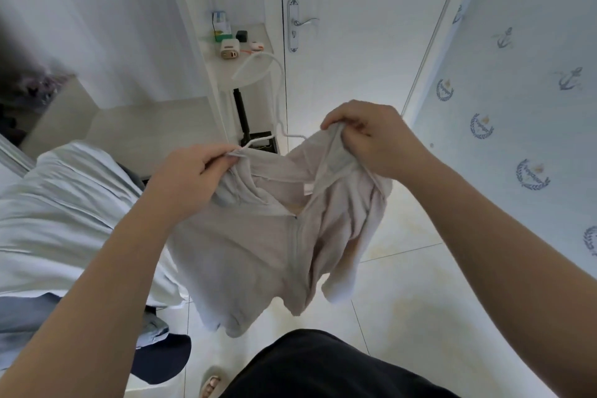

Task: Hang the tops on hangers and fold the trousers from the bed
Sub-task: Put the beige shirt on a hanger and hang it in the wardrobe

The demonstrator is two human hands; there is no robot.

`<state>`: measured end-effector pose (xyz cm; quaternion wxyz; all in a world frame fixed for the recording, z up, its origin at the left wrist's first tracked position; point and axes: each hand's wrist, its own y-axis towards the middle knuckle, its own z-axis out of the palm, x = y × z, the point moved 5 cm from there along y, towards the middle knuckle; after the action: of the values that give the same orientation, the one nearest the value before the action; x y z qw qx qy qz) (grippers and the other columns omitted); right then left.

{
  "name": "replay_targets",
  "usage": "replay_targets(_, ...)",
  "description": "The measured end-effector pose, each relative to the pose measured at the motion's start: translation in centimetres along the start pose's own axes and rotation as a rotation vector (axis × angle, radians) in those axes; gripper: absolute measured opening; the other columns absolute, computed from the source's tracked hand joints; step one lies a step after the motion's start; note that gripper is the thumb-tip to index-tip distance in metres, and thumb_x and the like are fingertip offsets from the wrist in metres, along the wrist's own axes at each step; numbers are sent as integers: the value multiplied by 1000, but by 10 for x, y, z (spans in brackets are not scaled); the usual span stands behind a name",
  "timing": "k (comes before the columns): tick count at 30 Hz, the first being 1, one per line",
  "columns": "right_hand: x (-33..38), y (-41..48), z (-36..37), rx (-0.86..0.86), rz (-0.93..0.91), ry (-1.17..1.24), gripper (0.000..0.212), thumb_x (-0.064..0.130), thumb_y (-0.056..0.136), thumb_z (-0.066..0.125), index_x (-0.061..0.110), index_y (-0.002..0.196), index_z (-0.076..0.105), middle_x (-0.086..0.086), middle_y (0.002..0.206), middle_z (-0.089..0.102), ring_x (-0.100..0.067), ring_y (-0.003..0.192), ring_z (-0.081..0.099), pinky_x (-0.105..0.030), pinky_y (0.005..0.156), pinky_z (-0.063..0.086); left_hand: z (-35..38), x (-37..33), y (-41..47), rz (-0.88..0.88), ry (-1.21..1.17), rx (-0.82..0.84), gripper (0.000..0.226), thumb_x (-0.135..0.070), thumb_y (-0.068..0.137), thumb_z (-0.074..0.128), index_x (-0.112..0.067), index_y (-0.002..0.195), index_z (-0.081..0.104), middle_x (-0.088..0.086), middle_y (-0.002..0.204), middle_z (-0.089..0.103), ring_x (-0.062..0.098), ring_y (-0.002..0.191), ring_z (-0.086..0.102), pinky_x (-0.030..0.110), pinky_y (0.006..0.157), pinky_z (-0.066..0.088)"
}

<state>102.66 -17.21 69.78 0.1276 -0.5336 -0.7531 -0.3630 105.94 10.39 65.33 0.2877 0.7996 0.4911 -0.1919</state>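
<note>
A pale beige zip-up top (258, 245) hangs in front of me above the tiled floor. My left hand (190, 174) pinches one end of a white hanger (279, 97) together with the top's left shoulder. My right hand (365, 136) grips the bunched collar and right shoulder of the top. The hanger's hook curves up toward the door, and its right arm is hidden inside the fabric. A light blue garment (64, 210) lies on the bed at the left, with dark blue clothing (161, 359) at its lower edge.
A white door with a metal handle (302, 22) stands straight ahead. To its left, a small white shelf (239, 71) holds a charger and small items. A wall with anchor-print wallpaper (517, 107) runs along the right. My foot in a slipper (213, 381) stands on the floor.
</note>
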Motion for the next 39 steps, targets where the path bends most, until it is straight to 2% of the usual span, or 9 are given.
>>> replay_targets(4, -42, -16, -5, 118, 242, 184, 22, 6, 96, 50, 17, 85, 65, 5, 72, 66, -15, 64, 58, -27, 62, 48, -21, 21, -8, -31, -32, -134, 18, -11, 102, 57, -9, 108, 74, 5, 99, 71, 22, 95, 63, 26, 85, 43)
replay_targets(8, -68, -33, 2, 238, 383, 363, 22, 22, 97, 52, 10, 79, 53, -13, 67, 57, -23, 58, 59, -31, 55, 46, -36, 32, -16, -41, -47, -230, 30, -9, 102, 54, -32, 84, 60, -4, 74, 60, -3, 68, 53, 8, 64, 36)
replay_targets(14, -82, -41, 5, 463, 237, -199, 13, 30, 88, 73, 27, 101, 72, 11, 88, 68, -13, 86, 62, -27, 76, 47, -52, 44, -24, -60, -200, -285, 34, -18, 97, 54, -46, 81, 66, -24, 73, 63, -7, 71, 54, 11, 67, 41)
replay_targets(18, -79, -35, -1, 364, 125, -355, 14, 13, 96, 63, 7, 89, 73, 2, 76, 52, -28, 79, 55, -32, 68, 33, -47, 43, -19, 12, -57, -199, 16, -20, 95, 54, -19, 88, 68, 3, 81, 66, 18, 78, 58, 20, 72, 42)
replay_targets(21, -67, -32, -11, 243, 120, -258, 15, 8, 97, 60, 8, 97, 75, -11, 86, 57, -29, 78, 55, -36, 72, 42, -38, 34, -15, 57, 82, -113, 22, -18, 96, 54, -4, 88, 68, 9, 82, 65, 27, 80, 59, 33, 73, 43)
replay_targets(27, -3, -10, -3, 222, 13, -66, 8, 0, 88, 61, 0, 87, 69, -8, 96, 58, -22, 88, 55, -36, 84, 43, 25, 2, -13, 98, 257, 161, 20, -15, 101, 57, -18, 112, 74, -5, 103, 63, 23, 101, 60, 36, 86, 45)
replay_targets(31, 34, 4, 14, 207, 9, 23, 16, 17, 87, 54, 3, 78, 58, -6, 110, 58, -15, 101, 56, -28, 92, 42, 17, -18, -2, 120, 31, -74, 18, -12, 100, 60, -15, 109, 75, -9, 96, 63, 6, 90, 56, 11, 81, 39)
replay_targets(35, 24, -8, 35, 295, 259, 112, 28, 18, 91, 50, 14, 66, 38, 1, 65, 39, -14, 60, 34, -33, 60, 28, 2, -18, 1, 130, -20, -152, 15, -8, 99, 61, -12, 103, 75, -16, 86, 59, -4, 83, 55, 6, 79, 36)
replay_targets(39, 19, -21, 40, 383, 407, 573, 26, 24, 78, 53, 18, 103, 55, -8, 76, 51, -14, 69, 46, -26, 61, 37, 1, -21, -6, 206, 86, -187, 17, -2, 96, 63, -10, 102, 77, -15, 77, 57, 1, 78, 55, 15, 77, 41)
